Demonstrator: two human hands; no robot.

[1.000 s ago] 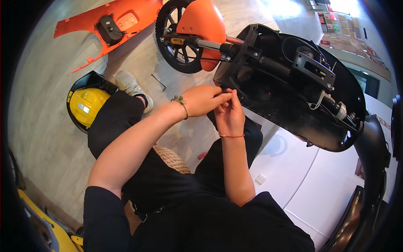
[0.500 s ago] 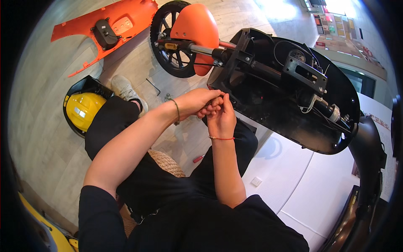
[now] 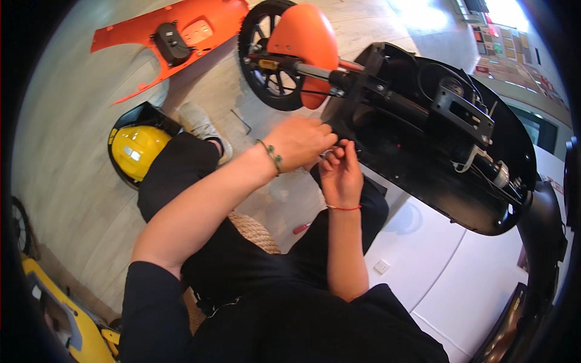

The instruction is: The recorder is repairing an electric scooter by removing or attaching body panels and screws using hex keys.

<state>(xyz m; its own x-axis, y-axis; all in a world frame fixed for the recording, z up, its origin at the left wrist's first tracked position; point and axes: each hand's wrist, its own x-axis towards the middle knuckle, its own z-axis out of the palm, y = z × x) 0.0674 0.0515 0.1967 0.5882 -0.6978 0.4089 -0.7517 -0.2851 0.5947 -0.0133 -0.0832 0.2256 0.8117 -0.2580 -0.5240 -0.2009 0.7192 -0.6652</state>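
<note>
My left hand (image 3: 304, 144), with a green bracelet at the wrist, is closed with its back up beside the lower left edge of a black plastic shell (image 3: 405, 160). Just to its right, my right hand (image 3: 342, 175) is closed too, thumb and forefinger pinched near the left fingertips. Whatever small thing the fingers hold is hidden. The shell carries a metal bracket (image 3: 463, 115) and cables. From its left side, a fork tube leads to a black spoked wheel (image 3: 266, 57) under an orange fender (image 3: 315, 39).
An orange panel (image 3: 209, 54) with a black box on it lies on the floor at far left. Below it sits a yellow helmet (image 3: 140, 151). An L-shaped hex key (image 3: 242, 122) and a red-handled tool (image 3: 301, 228) lie on the floor. White boards (image 3: 423, 254) stand at right.
My left hand has turned further back-up, and the right fingers sit slightly lower beside it. The whole view has shifted, so the surroundings appear further right.
</note>
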